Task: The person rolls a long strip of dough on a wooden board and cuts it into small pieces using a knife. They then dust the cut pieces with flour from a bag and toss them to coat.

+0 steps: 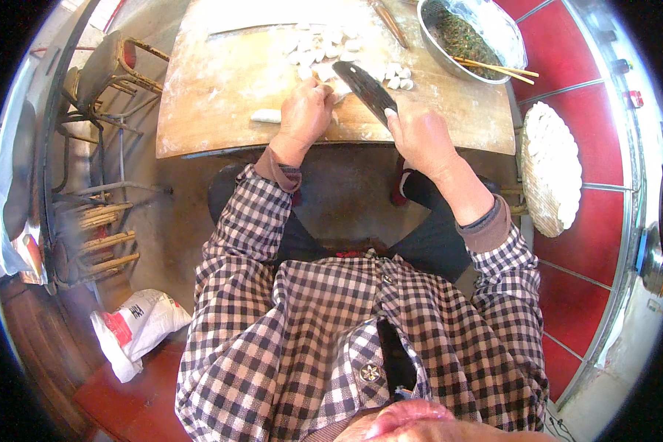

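Note:
My right hand [420, 132] grips a dark knife [364, 91] with a broad blade, its tip pointing up and left over the floured wooden board [215, 94]. My left hand [308, 110] rests on the board with its fingers bent near a pale bit of dough [341, 89]; whether it holds that bit cannot be made out. A short roll of white dough [266, 116] lies to the left of my left wrist. Beyond the hands are several small pieces of dough [320, 47], with more of them [400, 77] just past the blade.
A metal bowl [428, 38] of chopped green filling stands at the back right, chopsticks [497, 67] across its rim. A wooden rolling pin [389, 25] lies near it. Right of the board is a round woven tray [538, 193] bearing white pieces. Chairs [102, 72] and a white sack [143, 323] are at left.

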A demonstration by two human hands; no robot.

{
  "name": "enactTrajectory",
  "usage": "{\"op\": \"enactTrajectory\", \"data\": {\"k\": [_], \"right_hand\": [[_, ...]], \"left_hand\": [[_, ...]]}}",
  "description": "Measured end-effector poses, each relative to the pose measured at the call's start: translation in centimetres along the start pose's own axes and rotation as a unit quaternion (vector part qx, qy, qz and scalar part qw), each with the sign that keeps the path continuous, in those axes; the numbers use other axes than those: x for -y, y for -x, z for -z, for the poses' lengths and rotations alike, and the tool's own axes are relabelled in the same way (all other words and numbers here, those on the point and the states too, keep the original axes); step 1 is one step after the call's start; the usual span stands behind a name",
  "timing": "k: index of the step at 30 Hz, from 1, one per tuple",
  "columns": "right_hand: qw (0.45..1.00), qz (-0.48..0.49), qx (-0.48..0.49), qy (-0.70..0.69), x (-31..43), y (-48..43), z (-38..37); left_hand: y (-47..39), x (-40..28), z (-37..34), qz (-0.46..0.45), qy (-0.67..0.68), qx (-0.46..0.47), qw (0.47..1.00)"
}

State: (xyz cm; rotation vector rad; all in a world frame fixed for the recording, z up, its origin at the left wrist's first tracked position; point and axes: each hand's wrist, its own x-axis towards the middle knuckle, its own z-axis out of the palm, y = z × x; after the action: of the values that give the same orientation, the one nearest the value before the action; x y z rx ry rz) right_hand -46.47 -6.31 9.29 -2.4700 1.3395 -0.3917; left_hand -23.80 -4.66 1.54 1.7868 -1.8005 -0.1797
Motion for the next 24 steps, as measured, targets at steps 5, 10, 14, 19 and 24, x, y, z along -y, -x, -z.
{"op": "enactTrajectory", "data": {"k": [5,10,14,19,24], "right_hand": [[0.998,0.025,0.053,0.035,0.1,0.1,0.0],[0.996,0.064,0.051,0.019,0.0,-1.4,0.0],[0.991,0.095,0.082,0.053,0.7,-3.5,-0.9],[0.997,0.047,0.064,0.011,-0.1,-4.5,-2.1],[0.999,0.017,-0.004,0.041,-1.1,-2.5,-0.7]], "left_hand": [[0.0,0.3,-0.4,-0.005,0.008,-0.013,1.0],[0.1,0.7,-0.3,-0.015,0.01,-0.012,1.0],[1.0,0.6,0.5,-0.007,0.051,-0.012,0.999],[1.7,0.3,0.9,-0.045,0.068,-0.014,0.997],[1.5,0.0,-0.6,-0.125,0.066,-0.062,0.988]]}}
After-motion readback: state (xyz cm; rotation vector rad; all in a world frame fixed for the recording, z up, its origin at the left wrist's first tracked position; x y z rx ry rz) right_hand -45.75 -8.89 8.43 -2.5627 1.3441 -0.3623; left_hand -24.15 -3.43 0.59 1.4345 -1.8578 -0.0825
